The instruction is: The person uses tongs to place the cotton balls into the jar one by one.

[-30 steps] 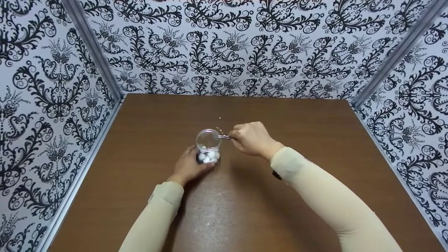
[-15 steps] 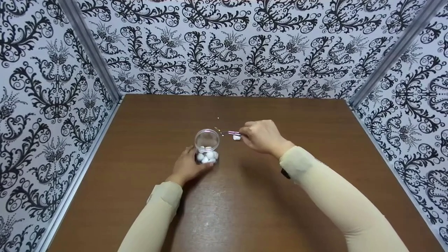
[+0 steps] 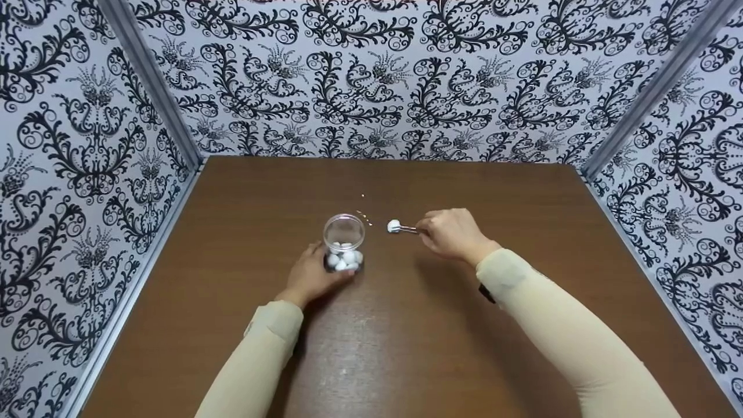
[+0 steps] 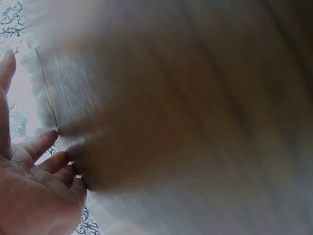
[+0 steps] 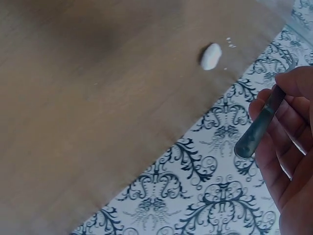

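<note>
Head view, item list. Your left hand [image 3: 313, 276] clasps the clear jar [image 3: 344, 241] of white pebbles, tabletop [image 3: 244, 232] centre. Your right hand [image 3: 453, 235] pinches tweezers [image 3: 408, 229], their tips at one white pebble [image 3: 393, 226] right of the jar. Step, judged: fetching that pebble. Next calls for a firm nip and a lift over the rim.

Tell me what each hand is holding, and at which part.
The right hand pinches tweezers at their rear end. The left hand grips the clear jar around its lower side.

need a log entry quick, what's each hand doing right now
Left hand: grips the jar.
Right hand: pinches the tweezers, tips at a white pebble.
</note>
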{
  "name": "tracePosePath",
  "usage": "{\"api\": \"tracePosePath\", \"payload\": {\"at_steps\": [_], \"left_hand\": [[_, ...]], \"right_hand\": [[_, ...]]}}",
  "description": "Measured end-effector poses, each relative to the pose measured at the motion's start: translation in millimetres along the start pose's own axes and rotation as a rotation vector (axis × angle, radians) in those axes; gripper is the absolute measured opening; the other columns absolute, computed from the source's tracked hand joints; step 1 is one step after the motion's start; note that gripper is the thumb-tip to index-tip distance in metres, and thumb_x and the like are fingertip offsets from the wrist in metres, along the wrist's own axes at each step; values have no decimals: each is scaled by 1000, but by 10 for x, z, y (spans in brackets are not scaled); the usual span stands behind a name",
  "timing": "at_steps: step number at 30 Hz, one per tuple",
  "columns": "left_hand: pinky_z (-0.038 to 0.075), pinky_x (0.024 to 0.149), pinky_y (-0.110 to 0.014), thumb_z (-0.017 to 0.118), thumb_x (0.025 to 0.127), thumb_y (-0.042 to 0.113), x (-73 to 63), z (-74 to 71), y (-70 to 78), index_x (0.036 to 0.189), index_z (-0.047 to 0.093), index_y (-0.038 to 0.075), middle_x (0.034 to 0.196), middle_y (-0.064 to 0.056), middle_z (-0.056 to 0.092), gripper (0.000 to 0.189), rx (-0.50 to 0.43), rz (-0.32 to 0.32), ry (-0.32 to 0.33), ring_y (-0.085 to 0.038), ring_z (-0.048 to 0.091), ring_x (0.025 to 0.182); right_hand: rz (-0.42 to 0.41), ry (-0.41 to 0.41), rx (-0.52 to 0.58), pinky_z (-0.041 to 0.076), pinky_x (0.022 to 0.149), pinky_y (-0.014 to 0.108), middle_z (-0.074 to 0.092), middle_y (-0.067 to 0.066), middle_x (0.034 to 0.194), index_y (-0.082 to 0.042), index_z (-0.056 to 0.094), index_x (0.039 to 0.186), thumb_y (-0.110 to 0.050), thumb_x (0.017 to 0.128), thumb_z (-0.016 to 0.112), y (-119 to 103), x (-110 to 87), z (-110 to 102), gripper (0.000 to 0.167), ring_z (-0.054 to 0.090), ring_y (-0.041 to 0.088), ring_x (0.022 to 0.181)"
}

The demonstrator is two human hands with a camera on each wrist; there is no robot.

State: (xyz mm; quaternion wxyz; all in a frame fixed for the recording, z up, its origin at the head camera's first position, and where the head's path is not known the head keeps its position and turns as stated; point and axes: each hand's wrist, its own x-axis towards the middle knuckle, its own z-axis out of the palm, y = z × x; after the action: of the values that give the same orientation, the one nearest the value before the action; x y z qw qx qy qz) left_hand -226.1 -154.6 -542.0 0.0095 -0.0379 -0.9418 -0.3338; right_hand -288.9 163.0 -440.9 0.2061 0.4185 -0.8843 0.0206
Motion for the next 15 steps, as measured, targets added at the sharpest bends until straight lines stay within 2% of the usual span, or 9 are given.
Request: {"api": "tracePosePath", "payload": {"at_steps": [8, 15], "left_hand": [[36, 107, -50, 80, 77, 55, -23, -28, 35, 147, 47, 4, 150, -21, 41, 92, -6, 2, -4, -39, 44, 133], [35, 108, -50, 80, 77, 54, -16, -22, 28, 147, 47, 4, 150, -21, 41, 92, -1, -4, -4, -39, 42, 134]], "right_hand": [[18, -25, 7, 45, 44, 44, 64, -3, 72, -14, 76, 81, -15, 80, 69, 78, -56, 105, 7, 58, 21, 54], [27, -11, 20, 46, 44, 44, 63, -3, 72, -15, 76, 81, -14, 80, 70, 92, -74, 148, 6, 59, 22, 54]]}}
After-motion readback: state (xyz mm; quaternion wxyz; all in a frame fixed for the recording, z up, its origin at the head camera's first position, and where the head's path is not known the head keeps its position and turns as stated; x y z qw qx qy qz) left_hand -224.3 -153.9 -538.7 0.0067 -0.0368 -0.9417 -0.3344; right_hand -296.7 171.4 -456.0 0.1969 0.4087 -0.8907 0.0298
